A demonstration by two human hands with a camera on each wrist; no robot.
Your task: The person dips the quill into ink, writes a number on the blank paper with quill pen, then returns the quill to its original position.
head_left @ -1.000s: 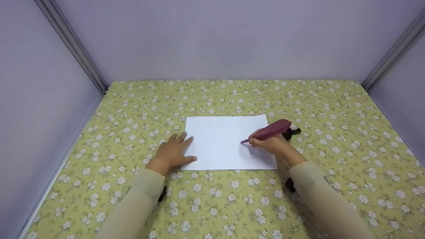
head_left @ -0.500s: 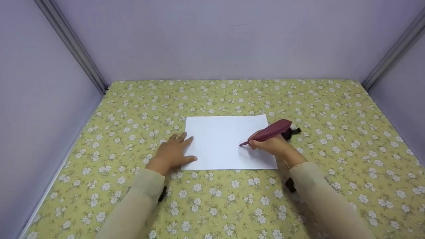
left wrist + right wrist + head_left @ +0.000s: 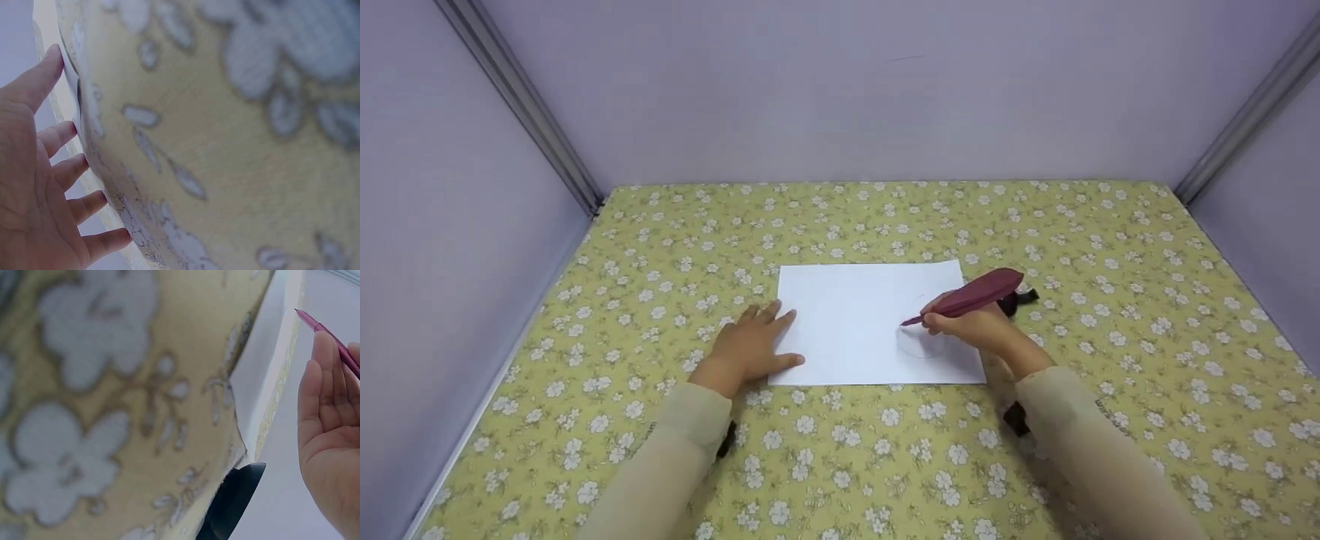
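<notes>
A white sheet of paper (image 3: 847, 315) lies on the flowered cloth, with a faint curved line drawn on its right part. My left hand (image 3: 750, 349) rests flat at the paper's left edge, fingers spread and thumb on the sheet. In the left wrist view the fingers (image 3: 72, 169) are straight, their tips at the edge of the paper. My right hand (image 3: 971, 322) pinches a maroon feather-shaped pen (image 3: 981, 292) between thumb and fingers. Its tip meets the paper at the left end of the curve. The right wrist view shows the pen's slim point (image 3: 306, 319) past the fingertips.
Just beyond my right hand lies a dark object (image 3: 1025, 297), partly hidden behind the hand and feather. The yellow floral tablecloth (image 3: 870, 465) covers the table. Pale panels (image 3: 840, 112) with metal corner posts (image 3: 532, 112) enclose it at the back and sides.
The pen tip has shifted slightly to the left and down, then a touch back up, with small movements of my right hand. My left hand and the paper stay in place.
</notes>
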